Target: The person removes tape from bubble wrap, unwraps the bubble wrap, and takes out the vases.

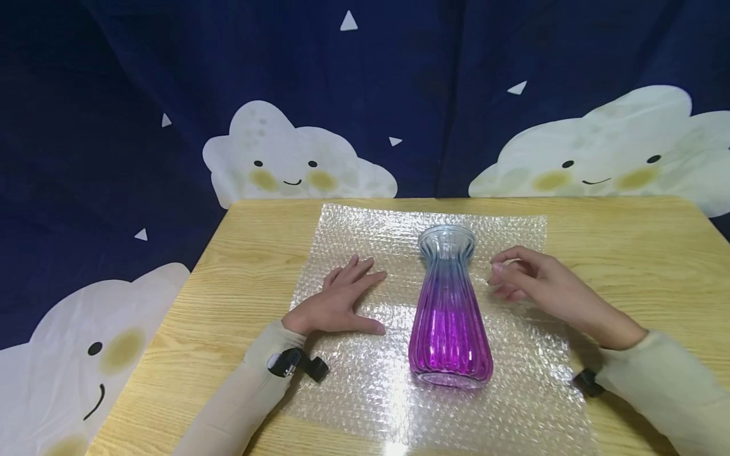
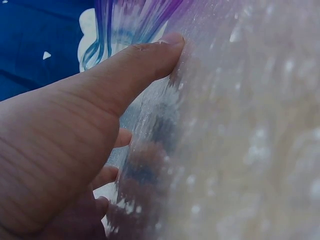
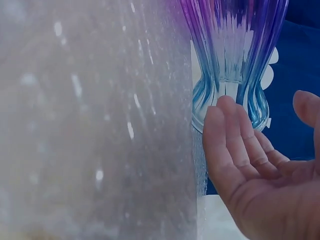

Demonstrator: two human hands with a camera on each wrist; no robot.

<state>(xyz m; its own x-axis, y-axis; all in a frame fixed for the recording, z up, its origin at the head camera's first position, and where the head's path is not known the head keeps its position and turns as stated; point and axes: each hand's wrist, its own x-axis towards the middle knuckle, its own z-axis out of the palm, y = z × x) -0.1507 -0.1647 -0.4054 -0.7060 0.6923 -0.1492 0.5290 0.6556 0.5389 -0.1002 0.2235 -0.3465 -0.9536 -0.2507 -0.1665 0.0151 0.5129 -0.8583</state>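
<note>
A ribbed glass vase point(image 1: 450, 316), clear blue at the neck and purple toward the base, lies on its side on a sheet of bubble wrap point(image 1: 353, 380). Its mouth points to the far side. To the left of the vase, my left hand point(image 1: 340, 305) rests on the wrap with fingers spread, apart from the glass. My right hand point(image 1: 538, 278) is just right of the vase's neck, fingers loosely bent and holding nothing. In the right wrist view, those fingers point(image 3: 235, 140) overlap the vase's rim point(image 3: 197, 117); contact is not clear.
A wooden table point(image 1: 228, 272) lies under the wrap. Behind it hangs a dark blue cloth point(image 1: 433, 76) printed with smiling clouds and white triangles. Both forearms wear wrist straps with small black cameras point(image 1: 316, 368).
</note>
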